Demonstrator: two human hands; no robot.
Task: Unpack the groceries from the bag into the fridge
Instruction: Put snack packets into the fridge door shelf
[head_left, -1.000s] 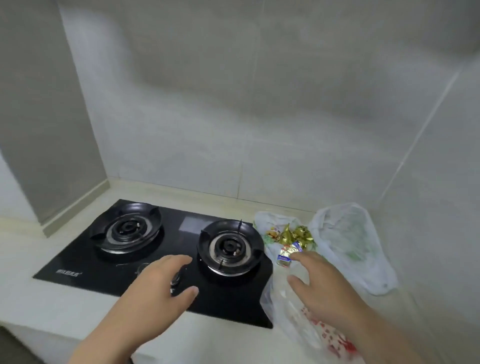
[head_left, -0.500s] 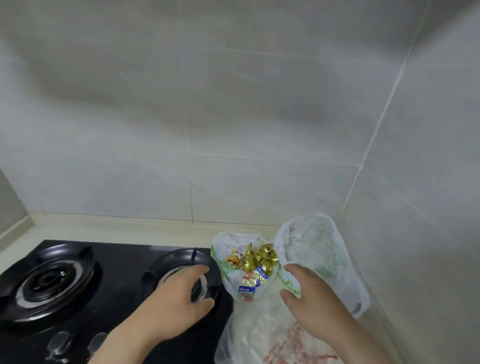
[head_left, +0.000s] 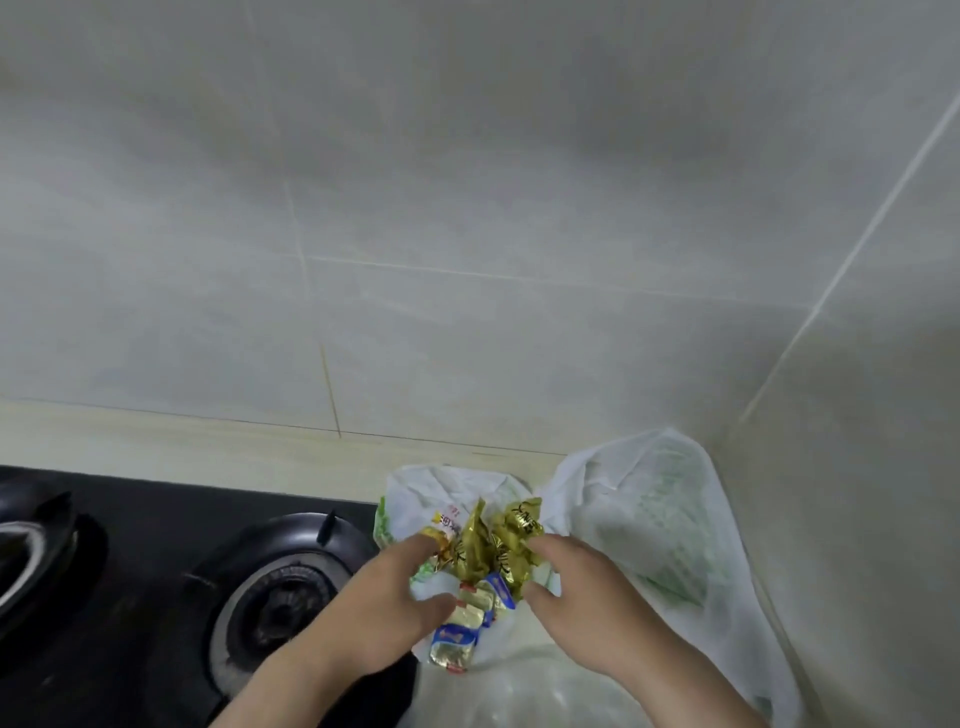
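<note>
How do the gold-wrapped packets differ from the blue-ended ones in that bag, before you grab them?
The gold-wrapped packets are crinkled foil with twisted, flared ends; the blue-ended packets are flatter and blockier, pale gold with blue ends. The gold-wrapped packets sit farther back, bunched between both hands; the blue-ended packets spill toward the camera, beside the left hand. The right hand touches only the gold ones. Both kinds lie in the open white plastic bag.

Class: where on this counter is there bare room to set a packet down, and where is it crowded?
Free: the pale counter strip between the tiled wall and the black stove. Crowded: the right corner, filled by plastic bags, gold packets and both hands, left and right.
</note>
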